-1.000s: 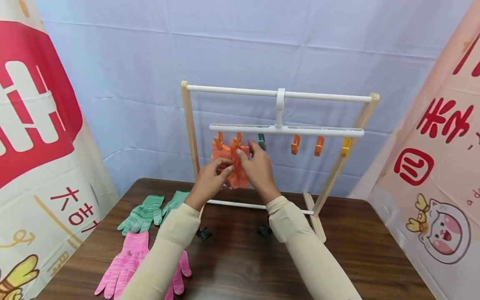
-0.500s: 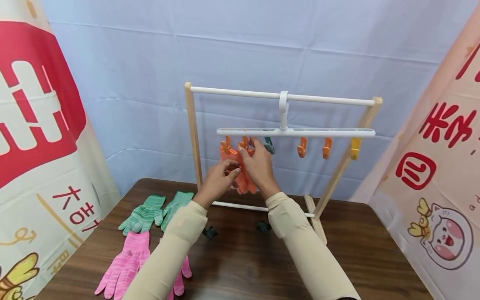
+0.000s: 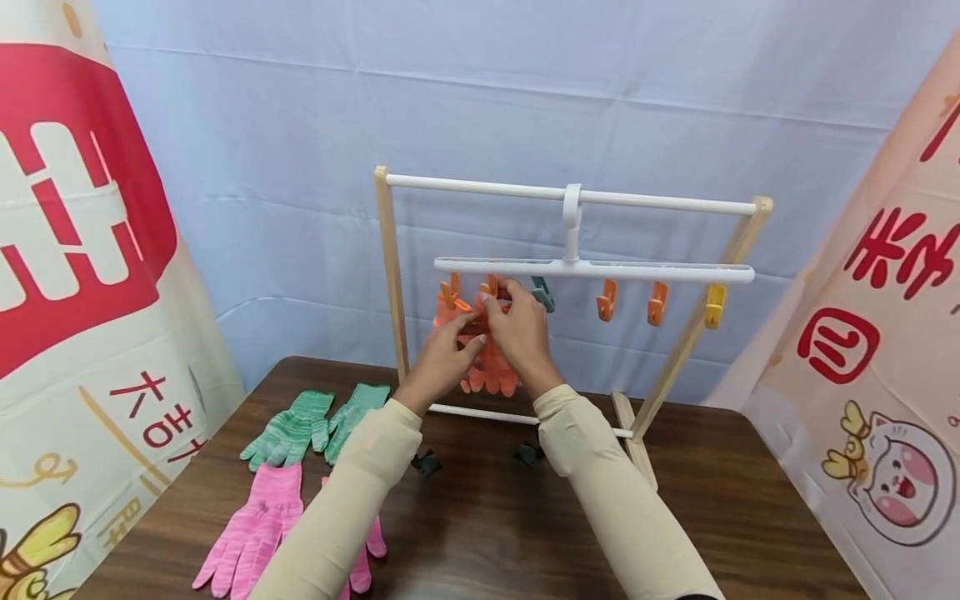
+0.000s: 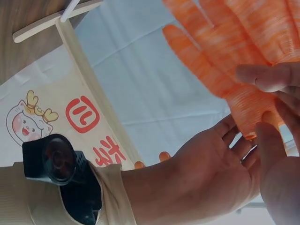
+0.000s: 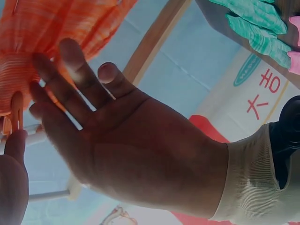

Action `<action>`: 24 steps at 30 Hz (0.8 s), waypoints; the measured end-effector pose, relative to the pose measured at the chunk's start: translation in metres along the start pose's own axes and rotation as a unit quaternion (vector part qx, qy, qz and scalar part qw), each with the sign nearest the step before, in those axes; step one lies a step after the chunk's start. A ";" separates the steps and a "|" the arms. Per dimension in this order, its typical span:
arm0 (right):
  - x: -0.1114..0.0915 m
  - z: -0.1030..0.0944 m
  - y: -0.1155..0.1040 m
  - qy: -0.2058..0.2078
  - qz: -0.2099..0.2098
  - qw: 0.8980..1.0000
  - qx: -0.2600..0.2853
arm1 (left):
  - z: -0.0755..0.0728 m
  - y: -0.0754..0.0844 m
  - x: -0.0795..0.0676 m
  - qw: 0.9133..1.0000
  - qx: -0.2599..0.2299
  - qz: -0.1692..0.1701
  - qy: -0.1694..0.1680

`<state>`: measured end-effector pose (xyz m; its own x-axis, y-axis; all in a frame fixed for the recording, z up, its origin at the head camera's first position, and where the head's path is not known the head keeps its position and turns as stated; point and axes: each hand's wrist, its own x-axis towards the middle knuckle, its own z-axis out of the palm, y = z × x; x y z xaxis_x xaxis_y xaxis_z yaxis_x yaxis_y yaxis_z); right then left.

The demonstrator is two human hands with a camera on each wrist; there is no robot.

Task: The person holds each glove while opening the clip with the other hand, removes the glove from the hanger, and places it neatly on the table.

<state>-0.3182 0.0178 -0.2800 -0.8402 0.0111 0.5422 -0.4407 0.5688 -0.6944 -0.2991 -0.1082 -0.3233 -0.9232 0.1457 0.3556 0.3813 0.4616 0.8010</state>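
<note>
Orange knit gloves (image 3: 491, 367) hang below the left half of a white clip hanger (image 3: 660, 272). The cuff of the right-hand one lies between my two hands. With fingertips at that cuff, my left hand (image 3: 444, 354) pinches the glove from the left side, other fingers spread loosely in the right wrist view. My right hand (image 3: 522, 329) pinches an orange clothespin (image 5: 18, 111) above the cuff, its thumb on the peg. Another orange clothespin (image 3: 450, 292) grips orange fabric to the left. My fingers cover part of the cuff.
A wooden rack (image 3: 388, 267) carries the hanger by its hook. A dark green clip (image 3: 542, 293), orange clips (image 3: 606, 300) and a yellow clip (image 3: 715, 306) hang further right. Green gloves (image 3: 292, 429) and pink gloves (image 3: 251, 533) lie on the brown table (image 3: 712, 517) at left.
My left fingers have risen toward the glove's cuff, near the right hand. The right hand stays at the clothespin. The rack sits slightly further right in the head view.
</note>
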 end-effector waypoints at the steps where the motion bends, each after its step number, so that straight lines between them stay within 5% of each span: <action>1: 0.000 -0.001 0.000 -0.004 -0.002 1.000 0.001 | 0.000 0.000 0.000 1.000 -0.004 -0.003 0.001; 11: -0.001 -0.008 -0.003 -0.020 -0.007 1.000 0.015 | 0.000 -0.002 0.003 0.999 -0.005 -0.021 0.035; 24: -0.001 -0.008 -0.006 -0.033 -0.001 0.998 0.051 | -0.004 0.003 0.013 0.992 -0.064 -0.063 0.091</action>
<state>-0.3128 0.0206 -0.2726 -0.8570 -0.0459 0.5132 -0.4688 0.4827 -0.7398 -0.3092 -0.1085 -0.3140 -0.9445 -0.0715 0.3206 0.2773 0.3494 0.8950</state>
